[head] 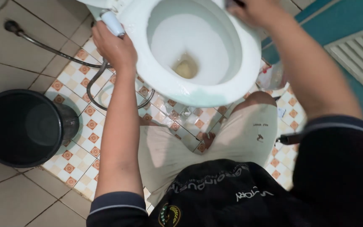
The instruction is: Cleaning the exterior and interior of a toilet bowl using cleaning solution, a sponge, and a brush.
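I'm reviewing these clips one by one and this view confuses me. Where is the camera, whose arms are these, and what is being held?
There is one picture, from a camera on the person's head looking straight down, so the arms and knees are their own. They crouch over a white toilet bowl on a patterned tile floor. The left hand is closed around a white spray nozzle whose metal hose loops across the floor. The right hand rests at the bowl's far rim, holding something dark that is mostly cut off. A black bucket stands to the left.
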